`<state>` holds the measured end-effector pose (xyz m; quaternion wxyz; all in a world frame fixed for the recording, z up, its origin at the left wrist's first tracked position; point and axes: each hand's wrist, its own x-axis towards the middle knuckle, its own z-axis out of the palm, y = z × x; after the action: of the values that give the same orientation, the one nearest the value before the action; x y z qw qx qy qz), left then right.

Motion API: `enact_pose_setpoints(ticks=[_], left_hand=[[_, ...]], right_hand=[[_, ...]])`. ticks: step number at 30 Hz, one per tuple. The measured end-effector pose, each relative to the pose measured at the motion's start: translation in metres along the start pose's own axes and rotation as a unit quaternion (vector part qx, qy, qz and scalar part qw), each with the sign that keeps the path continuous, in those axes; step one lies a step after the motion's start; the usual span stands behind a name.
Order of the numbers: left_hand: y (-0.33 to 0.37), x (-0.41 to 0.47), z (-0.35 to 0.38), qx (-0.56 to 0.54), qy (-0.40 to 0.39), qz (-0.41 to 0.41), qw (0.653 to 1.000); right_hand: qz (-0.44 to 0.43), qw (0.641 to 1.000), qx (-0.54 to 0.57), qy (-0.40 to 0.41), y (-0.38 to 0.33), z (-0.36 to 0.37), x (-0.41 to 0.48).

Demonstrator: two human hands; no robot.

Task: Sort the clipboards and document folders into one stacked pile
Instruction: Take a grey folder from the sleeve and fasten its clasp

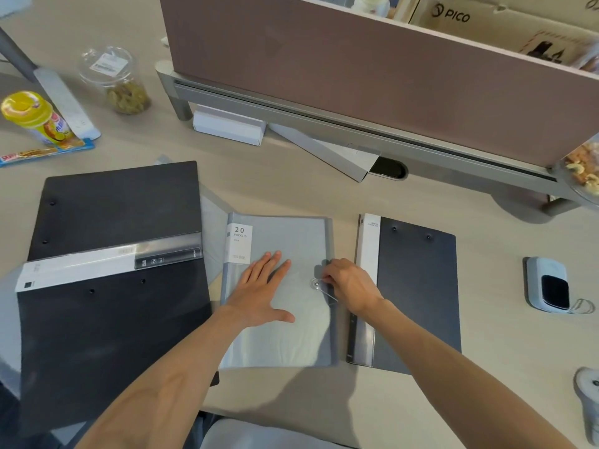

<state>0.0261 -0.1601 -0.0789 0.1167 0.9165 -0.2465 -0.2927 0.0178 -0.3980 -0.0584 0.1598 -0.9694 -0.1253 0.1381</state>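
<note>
Grey 20-pocket folder (285, 251) lies mid bench (291, 186), long axis running front-to-back, label end away from person. Left hand (259, 296) flat on it, fingers spread, holding nothing. Right hand (348, 285) fingers pinching its string clasp (317, 284) at the rt edge.

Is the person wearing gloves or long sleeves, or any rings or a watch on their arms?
No gloves and no long sleeves. Both the left hand and the right hand are bare, and both forearms are uncovered all the way to the bottom edge of the picture. No watch, bracelet or ring shows on either wrist or on the fingers. Any sleeve would be out of view.
</note>
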Motion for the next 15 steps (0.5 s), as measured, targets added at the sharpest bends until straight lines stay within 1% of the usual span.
enact_pose_setpoints(ticks=[4, 7, 15], left_hand=[[-0.001, 0.000, 0.000, 0.000, -0.001, -0.001, 1.000], [0.000, 0.000, 0.000, 0.000, -0.005, -0.001, 1.000], [0.000, 0.000, 0.000, -0.003, -0.004, -0.001, 1.000]], right_hand=[[-0.050, 0.997, -0.065, -0.015, 0.003, 0.004, -0.008], [-0.078, 0.992, -0.098, -0.003, 0.001, 0.007, -0.015], [-0.077, 0.993, -0.079, 0.032, -0.008, 0.015, -0.028]])
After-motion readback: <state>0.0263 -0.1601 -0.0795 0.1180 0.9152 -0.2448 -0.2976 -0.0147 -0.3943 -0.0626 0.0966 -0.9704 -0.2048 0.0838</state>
